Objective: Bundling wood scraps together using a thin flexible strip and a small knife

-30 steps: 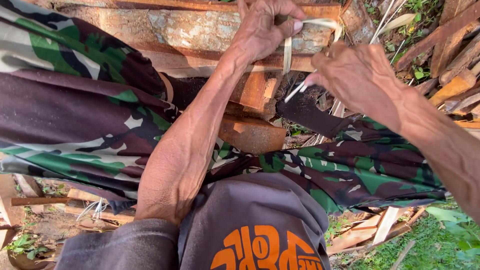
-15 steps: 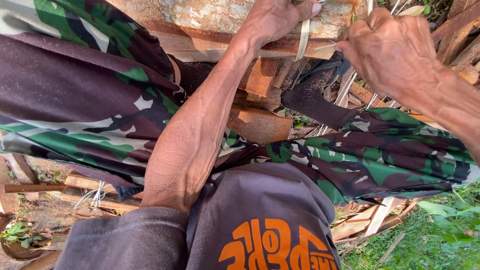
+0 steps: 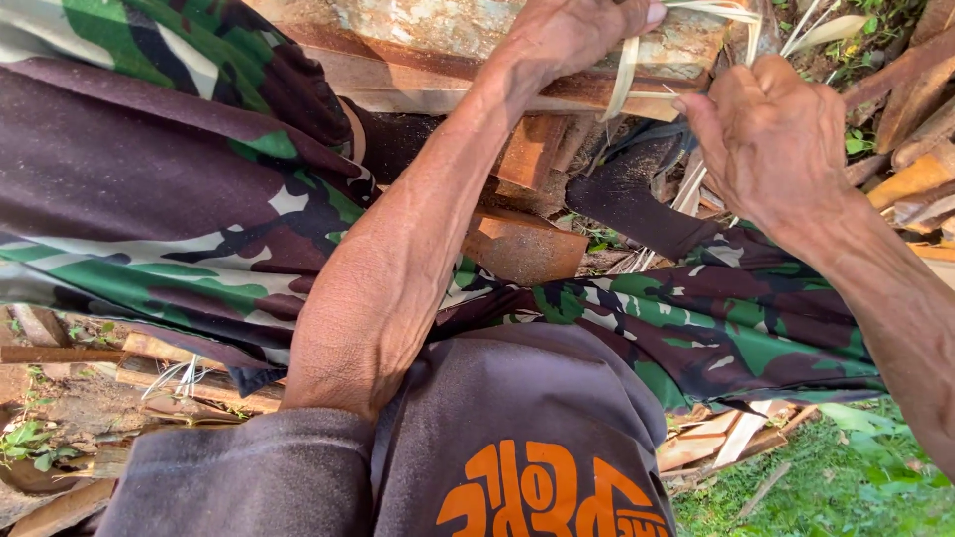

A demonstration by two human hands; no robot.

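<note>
Sitting with my knees in camouflage trousers [image 3: 199, 199] spread round the stack of reddish split wood planks [image 3: 527, 249] to steady it, my left hand [image 3: 572, 35] fisted tight on the pale flat fibre strip [image 3: 624, 80], my right hand [image 3: 771, 139] curled shut pinching its other end taut.
</note>
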